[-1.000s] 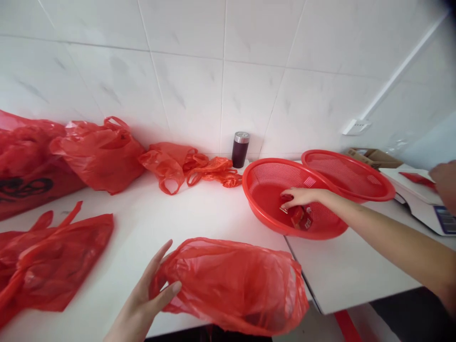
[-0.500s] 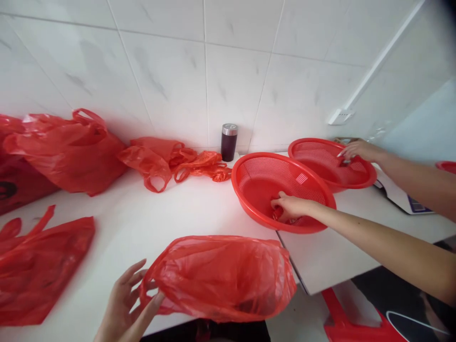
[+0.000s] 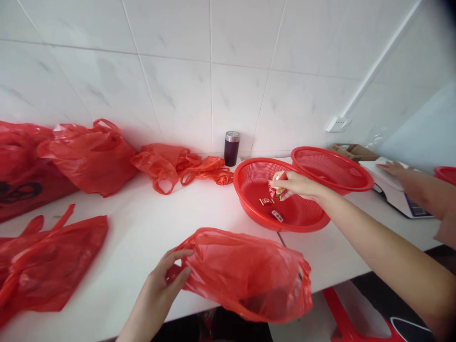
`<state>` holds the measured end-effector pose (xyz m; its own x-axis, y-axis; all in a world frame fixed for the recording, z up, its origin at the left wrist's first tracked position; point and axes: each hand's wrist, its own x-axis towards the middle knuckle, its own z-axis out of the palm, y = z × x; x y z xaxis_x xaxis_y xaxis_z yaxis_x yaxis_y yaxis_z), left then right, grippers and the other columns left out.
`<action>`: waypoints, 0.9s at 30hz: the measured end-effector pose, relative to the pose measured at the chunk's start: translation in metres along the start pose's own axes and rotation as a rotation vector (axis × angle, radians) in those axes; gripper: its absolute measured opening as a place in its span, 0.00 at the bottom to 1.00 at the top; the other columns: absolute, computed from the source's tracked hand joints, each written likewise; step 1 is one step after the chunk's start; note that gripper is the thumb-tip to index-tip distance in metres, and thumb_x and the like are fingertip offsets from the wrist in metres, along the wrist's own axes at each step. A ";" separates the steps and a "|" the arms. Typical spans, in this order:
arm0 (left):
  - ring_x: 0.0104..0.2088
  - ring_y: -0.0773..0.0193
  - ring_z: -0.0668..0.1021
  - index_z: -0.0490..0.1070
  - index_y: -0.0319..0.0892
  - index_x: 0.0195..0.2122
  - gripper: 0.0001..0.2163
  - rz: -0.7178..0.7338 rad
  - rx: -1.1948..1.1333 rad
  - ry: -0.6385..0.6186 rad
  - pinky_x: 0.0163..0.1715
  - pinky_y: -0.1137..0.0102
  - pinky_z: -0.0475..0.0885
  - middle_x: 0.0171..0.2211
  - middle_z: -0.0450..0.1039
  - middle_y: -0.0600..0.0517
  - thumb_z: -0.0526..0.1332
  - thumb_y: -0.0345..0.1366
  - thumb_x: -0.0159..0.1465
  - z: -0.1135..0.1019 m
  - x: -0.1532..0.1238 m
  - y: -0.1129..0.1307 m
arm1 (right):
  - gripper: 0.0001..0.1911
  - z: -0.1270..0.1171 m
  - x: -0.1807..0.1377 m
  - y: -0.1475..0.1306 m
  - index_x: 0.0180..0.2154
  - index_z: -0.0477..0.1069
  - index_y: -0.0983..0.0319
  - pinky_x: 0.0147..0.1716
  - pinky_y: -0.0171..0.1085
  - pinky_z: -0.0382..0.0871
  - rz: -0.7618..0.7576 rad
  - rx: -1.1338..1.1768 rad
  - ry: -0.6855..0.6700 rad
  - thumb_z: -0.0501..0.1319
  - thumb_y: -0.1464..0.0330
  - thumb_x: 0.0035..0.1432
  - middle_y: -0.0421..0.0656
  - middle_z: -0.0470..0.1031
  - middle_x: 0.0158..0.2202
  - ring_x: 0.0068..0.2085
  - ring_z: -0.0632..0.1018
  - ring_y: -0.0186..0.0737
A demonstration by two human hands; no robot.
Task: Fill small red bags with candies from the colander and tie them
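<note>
My left hand [image 3: 166, 282] grips the near-left edge of a red plastic bag [image 3: 245, 270], thumb and fingers on its rim. The bag's mouth gapes toward me at the table's front edge, and its bottom is dark. My right hand [image 3: 294, 184] is inside the nearer red mesh basket [image 3: 245, 209], raised above its floor. Its fingers close on several small wrapped candies [image 3: 280, 186] in red and gold wrappers. Below it, two more small wrapped pieces lie on the basket floor, a red-and-cream one [image 3: 266, 202] and a pale one [image 3: 277, 216].
Behind is a second red basket [image 3: 331, 164]. A co-worker's hand [image 3: 394, 168] rests on a white scale [image 3: 395, 192] by a cardboard box [image 3: 356, 152]. Along the tiled wall are a dark tumbler [image 3: 232, 149], crumpled bags [image 3: 160, 164] and full red bags [image 3: 96, 156]. Another bag [image 3: 64, 261] lies left.
My right hand has risen from the basket floor, with candies now visible in it. My left hand and the bag have shifted right. The co-worker's hand has moved from the far basket to the scale.
</note>
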<state>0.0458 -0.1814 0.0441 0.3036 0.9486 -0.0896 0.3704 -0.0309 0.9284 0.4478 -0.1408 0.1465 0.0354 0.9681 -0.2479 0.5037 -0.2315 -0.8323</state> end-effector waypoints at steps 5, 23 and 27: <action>0.23 0.65 0.72 0.70 0.41 0.53 0.23 -0.086 -0.221 -0.023 0.26 0.71 0.69 0.21 0.70 0.56 0.62 0.42 0.56 0.008 0.003 0.025 | 0.14 0.072 -0.045 -0.059 0.33 0.62 0.60 0.30 0.35 0.72 -0.214 0.305 -0.463 0.63 0.59 0.56 0.41 0.75 0.32 0.30 0.77 0.35; 0.35 0.59 0.79 0.59 0.45 0.62 0.30 -0.096 -0.247 -0.008 0.34 0.70 0.74 0.34 0.77 0.51 0.63 0.43 0.58 -0.018 -0.010 0.023 | 0.38 0.041 0.007 0.007 0.61 0.59 0.57 0.47 0.46 0.69 0.004 -0.596 0.043 0.66 0.59 0.50 0.54 0.66 0.57 0.51 0.73 0.53; 0.39 0.61 0.78 0.57 0.51 0.62 0.32 -0.047 -0.228 0.128 0.38 0.70 0.76 0.55 0.68 0.47 0.64 0.44 0.57 -0.016 -0.015 0.012 | 0.50 0.048 0.017 0.046 0.66 0.49 0.55 0.41 0.47 0.71 0.256 -0.704 -0.094 0.69 0.63 0.44 0.58 0.61 0.61 0.52 0.73 0.60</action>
<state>0.0319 -0.1908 0.0624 0.1721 0.9798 -0.1019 0.1693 0.0725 0.9829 0.4297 -0.1395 0.0803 0.1676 0.8729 -0.4583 0.9234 -0.3019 -0.2372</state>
